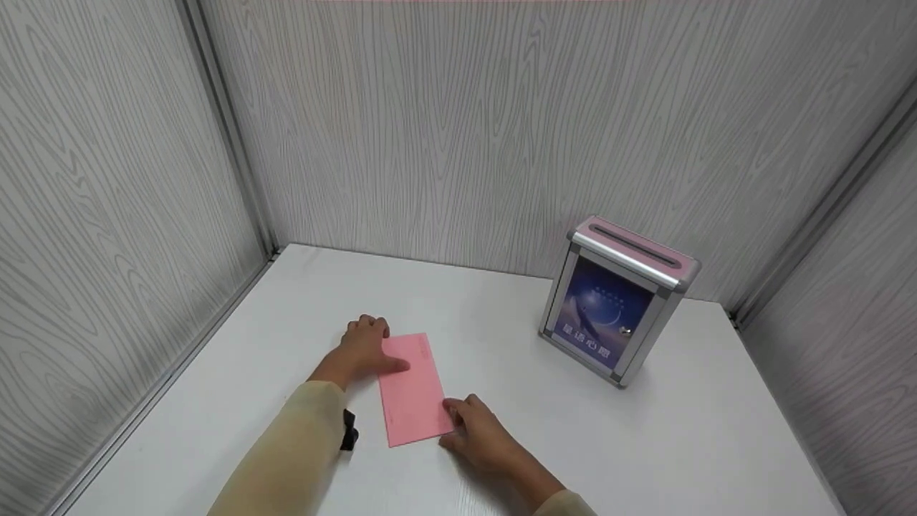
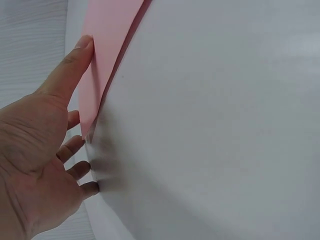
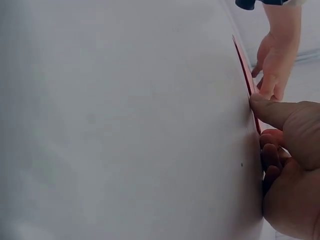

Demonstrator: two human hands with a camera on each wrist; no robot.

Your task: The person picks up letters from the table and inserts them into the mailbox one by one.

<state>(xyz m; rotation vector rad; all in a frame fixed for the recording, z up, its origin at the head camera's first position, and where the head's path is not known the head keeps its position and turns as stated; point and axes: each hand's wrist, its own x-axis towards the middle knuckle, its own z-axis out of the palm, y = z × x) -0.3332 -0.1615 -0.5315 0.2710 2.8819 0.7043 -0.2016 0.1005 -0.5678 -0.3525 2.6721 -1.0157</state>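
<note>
Your left hand [image 1: 364, 345] pins the far corner of the pink envelope [image 1: 412, 389] flat on the white surface [image 1: 645, 430], thumb on top, grip released. Your right hand [image 1: 478, 428] pinches the near edge, fingers curled, likely to lift it. The slotted box [image 1: 616, 301] stands well beyond your right grip.

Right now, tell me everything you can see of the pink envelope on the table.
The pink envelope is a plain, paper-looking rectangle lying flat on the white table, its long side running away from the person, with faint markings near its far edge. The left hand rests on its far left corner, thumb across the top. The right hand touches its near right corner with thumb and fingertips. It lies apart from the slotted box.
</note>
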